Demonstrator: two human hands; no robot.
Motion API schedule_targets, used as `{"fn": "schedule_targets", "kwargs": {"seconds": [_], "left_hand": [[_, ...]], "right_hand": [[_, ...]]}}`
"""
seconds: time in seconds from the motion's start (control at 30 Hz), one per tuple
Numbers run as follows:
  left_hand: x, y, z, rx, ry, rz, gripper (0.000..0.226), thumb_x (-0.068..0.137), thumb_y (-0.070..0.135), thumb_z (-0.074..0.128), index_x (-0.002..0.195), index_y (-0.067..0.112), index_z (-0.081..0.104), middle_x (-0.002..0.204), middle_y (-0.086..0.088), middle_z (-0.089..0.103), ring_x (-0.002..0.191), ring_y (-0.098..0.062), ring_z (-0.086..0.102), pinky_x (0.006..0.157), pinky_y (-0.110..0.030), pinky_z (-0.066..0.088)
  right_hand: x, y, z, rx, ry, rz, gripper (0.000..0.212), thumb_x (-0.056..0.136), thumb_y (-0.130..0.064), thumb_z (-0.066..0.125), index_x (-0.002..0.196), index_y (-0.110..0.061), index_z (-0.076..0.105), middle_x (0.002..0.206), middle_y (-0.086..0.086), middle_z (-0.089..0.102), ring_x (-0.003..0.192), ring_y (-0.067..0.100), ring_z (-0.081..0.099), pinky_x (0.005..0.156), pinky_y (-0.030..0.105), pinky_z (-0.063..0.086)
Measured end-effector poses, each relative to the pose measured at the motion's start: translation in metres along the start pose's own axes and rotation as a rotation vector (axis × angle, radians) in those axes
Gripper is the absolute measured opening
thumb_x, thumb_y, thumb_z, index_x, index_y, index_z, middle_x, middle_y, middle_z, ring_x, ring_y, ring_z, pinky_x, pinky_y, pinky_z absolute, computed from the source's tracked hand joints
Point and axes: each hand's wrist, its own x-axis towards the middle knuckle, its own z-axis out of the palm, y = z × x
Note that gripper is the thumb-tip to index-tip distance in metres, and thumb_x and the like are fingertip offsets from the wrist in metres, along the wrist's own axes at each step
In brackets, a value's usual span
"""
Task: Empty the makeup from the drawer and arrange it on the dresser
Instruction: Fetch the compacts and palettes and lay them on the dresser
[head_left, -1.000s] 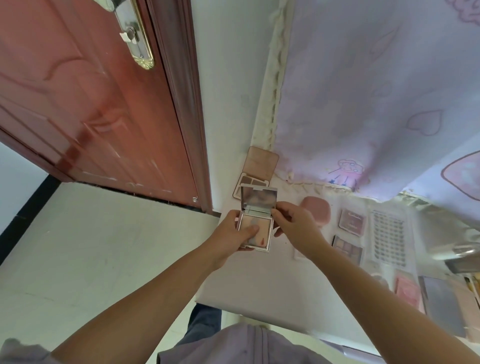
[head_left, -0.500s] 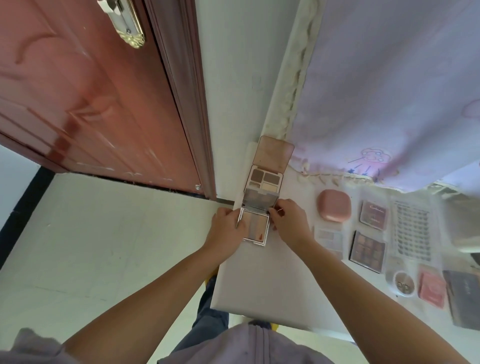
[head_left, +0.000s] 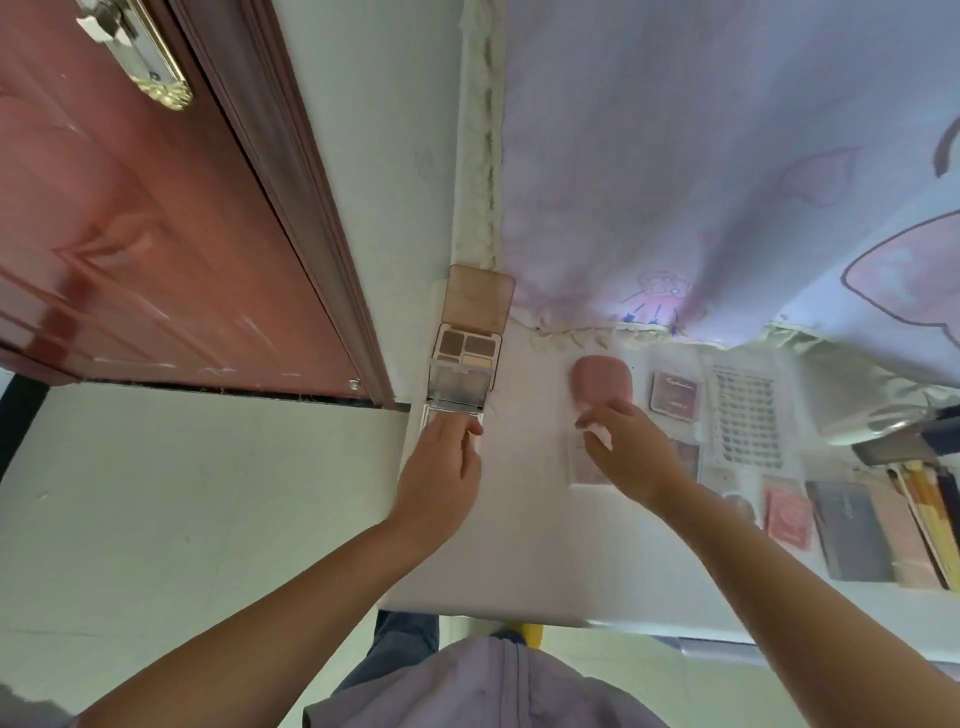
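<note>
While the left hand (head_left: 441, 462) rests with its fingers laid over the base of a small white compact (head_left: 453, 402), the right hand (head_left: 623, 452) hangs apart from it to the right with loosely spread fingers that hold nothing. The compact lies open near the left edge of the white surface (head_left: 519, 545), its mirrored lid tilted up on the far side; whether the left fingers pinch the base or only press on it cannot be told. Just beyond it, touching or nearly so, an open brown eyeshadow palette (head_left: 470, 332) lies with its tan lid leaning against the wall. To the right, a rounded pink case (head_left: 600, 379) sits just beyond the right hand's fingertips. Further right stand a small dark red square compact (head_left: 674, 399) and a clear sheet with rows of small dark marks (head_left: 745, 415). A pale flat palette (head_left: 587, 462) lies partly under the right hand. At the near right lie a pink square case (head_left: 787, 514) and a dark grey flat case (head_left: 852, 530), side by side. A lilac curtain (head_left: 701, 156) with cartoon prints hangs over the far side of the surface, and a reddish-brown door (head_left: 130, 208) stands at the left.
</note>
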Motion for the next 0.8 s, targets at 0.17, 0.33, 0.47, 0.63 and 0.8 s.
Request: {"fn": "schedule_targets", "kwargs": {"seconds": [0.17,0.33,0.47,0.63,0.8], "left_hand": [[0.003,0.033,0.067,-0.072,-0.442,-0.186,0.039,0.096,0.007,0.037,0.134,0.009,0.045,0.119,-0.007,0.052,0.103,-0.017,0.051,0.082,-0.016,0.037],[0.005,0.049,0.082,-0.257,-0.372,-0.395,0.030,0.095,0.007,0.037,0.110,0.008,0.062,0.092,-0.008,0.059,0.080,-0.019,0.052,0.064,-0.020,0.043],[-0.016,0.042,0.057,-0.837,-0.484,-0.816,0.044,0.100,0.042,0.034,0.110,0.010,0.063,0.110,-0.016,0.064,0.096,-0.027,0.059,0.087,-0.037,0.049],[-0.036,0.046,0.041,-1.362,-0.564,-0.799,0.061,0.095,0.056,0.031,0.128,0.010,0.055,0.122,-0.018,0.060,0.099,-0.029,0.064,0.082,-0.043,0.054],[-0.047,0.044,0.026,-1.356,-0.485,-0.741,0.058,0.097,0.052,0.031,0.127,0.008,0.054,0.118,-0.020,0.063,0.094,-0.029,0.065,0.077,-0.043,0.055]], "right_hand": [[-0.023,0.027,0.005,-0.461,-0.271,-0.193,0.053,0.089,-0.030,0.054,0.135,-0.017,0.033,0.153,0.005,0.019,0.139,0.026,0.023,0.110,0.040,0.028],[-0.035,0.021,0.010,-0.449,-0.205,-0.277,0.052,0.083,-0.033,0.059,0.127,-0.014,0.039,0.135,0.010,0.036,0.122,0.029,0.036,0.100,0.036,0.037],[-0.058,0.008,0.003,-0.013,-0.118,-0.325,0.052,0.079,-0.038,0.066,0.123,-0.019,0.045,0.129,0.003,0.042,0.116,0.022,0.040,0.094,0.027,0.037],[-0.072,-0.016,-0.008,0.138,-0.056,-0.450,0.050,0.076,-0.039,0.068,0.118,-0.022,0.047,0.124,-0.001,0.043,0.111,0.015,0.039,0.089,0.022,0.034],[-0.070,-0.027,-0.018,0.313,-0.203,-0.431,0.040,0.076,-0.030,0.070,0.109,-0.031,0.048,0.118,-0.005,0.048,0.111,0.013,0.045,0.093,0.024,0.041]]}}
